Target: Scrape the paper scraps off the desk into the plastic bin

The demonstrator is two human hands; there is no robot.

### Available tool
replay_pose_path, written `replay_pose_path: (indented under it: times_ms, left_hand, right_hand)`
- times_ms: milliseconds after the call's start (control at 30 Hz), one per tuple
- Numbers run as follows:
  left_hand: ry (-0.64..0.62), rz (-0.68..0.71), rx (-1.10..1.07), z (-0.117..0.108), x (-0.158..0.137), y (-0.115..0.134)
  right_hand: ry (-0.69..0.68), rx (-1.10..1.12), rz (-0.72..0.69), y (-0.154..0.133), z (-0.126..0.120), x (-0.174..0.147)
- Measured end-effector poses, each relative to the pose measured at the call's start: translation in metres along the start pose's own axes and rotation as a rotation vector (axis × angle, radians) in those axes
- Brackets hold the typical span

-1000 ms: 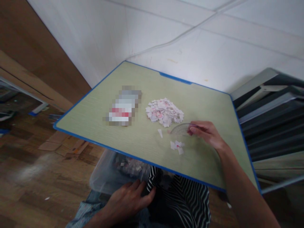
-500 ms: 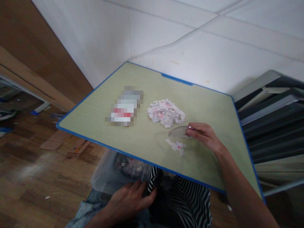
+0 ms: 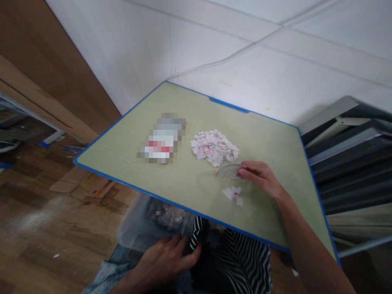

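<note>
Between the fingers of my right hand (image 3: 257,175) is a clear plastic protractor (image 3: 228,172), held tilted just above the table with its curved edge to the left. Right below it lies a small cluster of white paper scraps (image 3: 233,192), a few with red marks. Behind the protractor a larger heap of torn white and pinkish paper scraps (image 3: 214,148) covers part of the tabletop. My left hand (image 3: 168,257) rests on my lap, below the table's front edge. Its thumb and fingers are apart, with striped black-and-white cloth (image 3: 197,232) between them.
A blurred-out flat item (image 3: 162,139) lies on the left of the blue-edged green table (image 3: 134,122). Under the front edge sits a clear plastic bin (image 3: 131,224) with more scraps. Dark folded frames (image 3: 355,159) lean at the right; a white wall (image 3: 199,36) stands behind.
The small cluster of scraps has shifted a little right and towards me. My right hand and the protractor have moved slightly left. My left hand stays in place.
</note>
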State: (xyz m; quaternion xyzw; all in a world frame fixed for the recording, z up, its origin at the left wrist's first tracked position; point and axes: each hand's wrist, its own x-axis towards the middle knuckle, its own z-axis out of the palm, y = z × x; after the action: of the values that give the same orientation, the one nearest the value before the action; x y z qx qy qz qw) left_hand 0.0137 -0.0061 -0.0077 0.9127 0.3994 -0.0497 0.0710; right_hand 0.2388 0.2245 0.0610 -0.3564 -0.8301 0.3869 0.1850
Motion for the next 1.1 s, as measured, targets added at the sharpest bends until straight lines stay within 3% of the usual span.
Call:
replay_pose_path:
  times_ms: [167,333,467,667,867,1033,1100]
  left_hand:
    - [0.001,-0.004,0.014,0.0015,-0.0005,-0.0001]
    - [0.004,-0.009,0.021,0.0019,-0.0011,-0.0007]
    - [0.001,0.008,0.029,0.0024,-0.0015,-0.0011]
    - [0.022,-0.014,0.020,0.0030,-0.0012,-0.0005]
    - [0.039,-0.007,0.000,0.0019,-0.0004,-0.0009]
    - [0.028,-0.011,0.003,0.0005,-0.0010,-0.0008]
    - [0.018,-0.004,0.001,0.0005,-0.0012,-0.0011]
  right_hand:
    - [0.208,-0.053,0.022,0.0048,-0.0002,0.0024]
    - [0.166,-0.036,0.048,0.0054,-0.0023,0.0021]
    - [0.268,-0.018,0.051,0.0046,-0.0048,0.0009]
    - [0.228,-0.026,0.051,0.0045,-0.0056,0.0002]
    - [0.077,-0.035,0.044,-0.0024,-0.0059,-0.0008]
    - [0.163,-0.015,0.051,-0.0013,-0.0080,-0.0028]
    - [0.122,-0.020,0.054,-0.0008,-0.0054,-0.0024]
